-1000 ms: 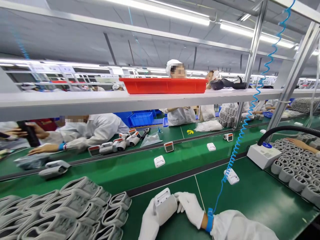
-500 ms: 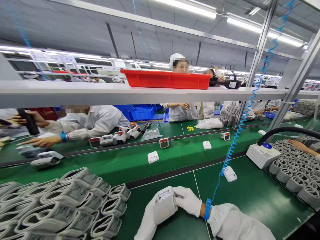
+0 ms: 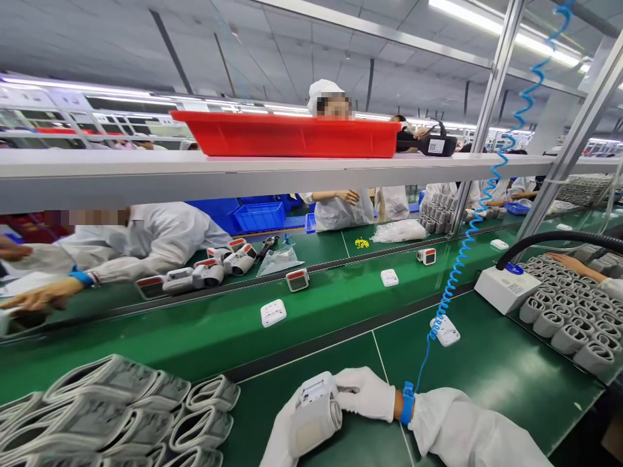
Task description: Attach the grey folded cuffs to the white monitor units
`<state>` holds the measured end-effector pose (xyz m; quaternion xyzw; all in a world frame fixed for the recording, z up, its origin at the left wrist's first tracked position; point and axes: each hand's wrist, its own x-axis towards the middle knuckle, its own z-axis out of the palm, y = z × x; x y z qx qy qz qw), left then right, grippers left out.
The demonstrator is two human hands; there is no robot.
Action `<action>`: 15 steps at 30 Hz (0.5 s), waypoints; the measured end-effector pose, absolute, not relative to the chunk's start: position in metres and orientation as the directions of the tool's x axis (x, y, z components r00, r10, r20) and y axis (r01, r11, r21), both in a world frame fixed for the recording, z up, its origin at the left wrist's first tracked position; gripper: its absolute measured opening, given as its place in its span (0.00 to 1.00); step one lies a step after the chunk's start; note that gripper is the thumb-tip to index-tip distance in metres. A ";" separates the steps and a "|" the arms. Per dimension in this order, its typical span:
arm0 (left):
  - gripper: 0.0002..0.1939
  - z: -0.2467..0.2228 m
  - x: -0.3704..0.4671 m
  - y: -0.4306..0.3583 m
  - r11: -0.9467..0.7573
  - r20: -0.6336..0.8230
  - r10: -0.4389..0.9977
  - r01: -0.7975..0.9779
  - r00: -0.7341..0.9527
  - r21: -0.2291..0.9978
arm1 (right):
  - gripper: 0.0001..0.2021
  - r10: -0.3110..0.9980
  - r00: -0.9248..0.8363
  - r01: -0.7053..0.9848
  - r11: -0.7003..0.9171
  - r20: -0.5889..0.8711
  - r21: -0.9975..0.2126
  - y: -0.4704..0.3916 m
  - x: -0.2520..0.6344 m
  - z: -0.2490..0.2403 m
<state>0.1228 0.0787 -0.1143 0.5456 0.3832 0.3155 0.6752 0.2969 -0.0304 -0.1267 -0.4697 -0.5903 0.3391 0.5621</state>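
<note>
Both of my hands wear white gloves and meet at a wrist blood pressure monitor (image 3: 315, 425), a white plastic case on a rolled light grey cuff. My left hand (image 3: 280, 436) wraps round it from the left and below. From the right, my right hand (image 3: 366, 393) pinches the edge of the case, with the fingertips partly hidden behind it. A blue wrist strap (image 3: 407, 403) with a coiled cord circles my right wrist. Just beyond on the green bench lies a white case part (image 3: 445, 331), partly behind the cord.
Rolled grey cuffs (image 3: 92, 415) are heaped at left; more cuffs (image 3: 567, 318) stand at right beside a white box (image 3: 506, 295) with a black hose. The green conveyor (image 3: 195, 337) carries several white units. A red tray (image 3: 296, 136) rests on the shelf overhead. Co-workers sit opposite.
The monitor has turned slightly in my hands, so more of the rolled cuff shows. My view has shifted, and the conveyor parts appear further left. A co-worker's hand at left has moved leftward.
</note>
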 end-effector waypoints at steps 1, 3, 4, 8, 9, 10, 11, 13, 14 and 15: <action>0.25 -0.113 0.123 0.079 0.197 -0.174 0.847 0.007 0.503 0.980 | 0.17 0.935 0.067 0.202 0.329 0.348 -0.923 -0.031 0.296 -0.126; 0.24 -0.109 0.124 0.079 0.188 -0.183 0.844 0.041 0.504 0.981 | 0.15 0.935 0.067 0.268 0.319 0.347 -0.909 -0.033 0.296 -0.124; 0.23 -0.107 0.125 0.079 0.191 -0.193 0.839 0.058 0.508 0.980 | 0.14 0.936 0.077 0.300 0.306 0.343 -0.903 -0.033 0.295 -0.123; 0.18 -0.100 0.129 0.078 0.219 -0.243 0.817 0.108 0.523 0.970 | 0.09 0.937 0.122 0.406 0.253 0.326 -0.878 -0.034 0.294 -0.124; 0.18 -0.099 0.130 0.078 0.218 -0.246 0.820 0.116 0.517 0.969 | 0.08 0.936 0.125 0.434 0.247 0.329 -0.867 -0.034 0.293 -0.125; 0.18 -0.099 0.131 0.077 0.209 -0.243 0.826 0.123 0.509 0.970 | 0.08 0.934 0.130 0.463 0.240 0.333 -0.853 -0.034 0.293 -0.126; 0.18 -0.099 0.131 0.075 0.192 -0.231 0.832 0.129 0.504 0.973 | 0.08 0.932 0.137 0.493 0.230 0.336 -0.839 -0.035 0.293 -0.127; 0.18 -0.099 0.130 0.071 0.145 -0.197 0.831 0.141 0.520 0.979 | 0.08 0.931 0.153 0.551 0.197 0.330 -0.811 -0.037 0.291 -0.128; 0.18 -0.098 0.130 0.069 0.121 -0.182 0.821 0.146 0.541 0.982 | 0.08 0.933 0.159 0.577 0.177 0.323 -0.797 -0.039 0.290 -0.129; 0.19 -0.098 0.130 0.066 0.105 -0.172 0.807 0.149 0.565 0.983 | 0.08 0.936 0.162 0.600 0.157 0.312 -0.784 -0.041 0.289 -0.129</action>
